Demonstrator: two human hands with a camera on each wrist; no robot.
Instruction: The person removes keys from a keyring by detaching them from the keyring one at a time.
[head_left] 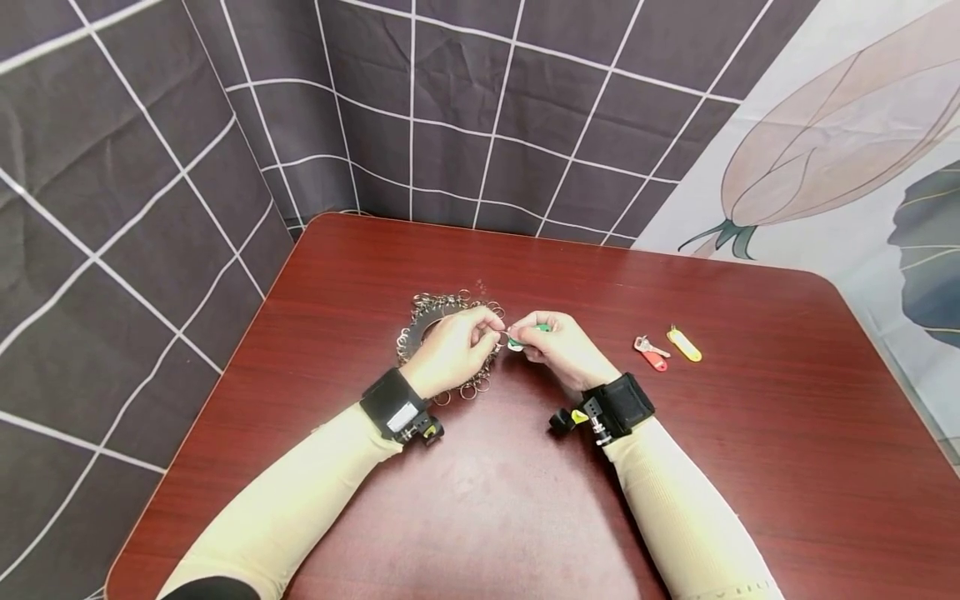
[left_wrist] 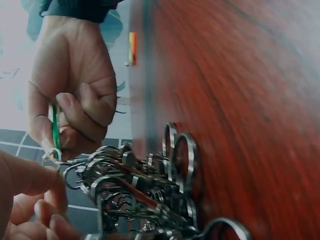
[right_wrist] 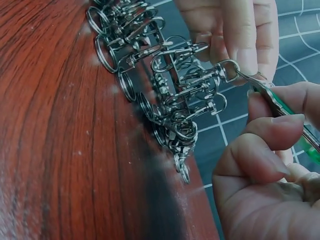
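My right hand (head_left: 566,348) pinches a green key tag (head_left: 542,327) between thumb and fingers. A metal key (right_wrist: 274,103) lies along the tag in the right wrist view. My left hand (head_left: 452,346) pinches a small key ring (right_wrist: 231,68) near the tip of that key. Whether the tag's own loop is threaded onto this ring cannot be made out. Beneath and beside the left hand is a round cluster of metal swivel clasps (left_wrist: 145,185) with split rings, set around a dark hoop (head_left: 424,315). The left hand covers part of the cluster.
To the right on the reddish-brown table (head_left: 750,467) lie a red key tag (head_left: 654,360) with a key (head_left: 651,346) and a yellow key tag (head_left: 684,344). Dark checked cloth (head_left: 450,100) hangs behind the table's far edge.
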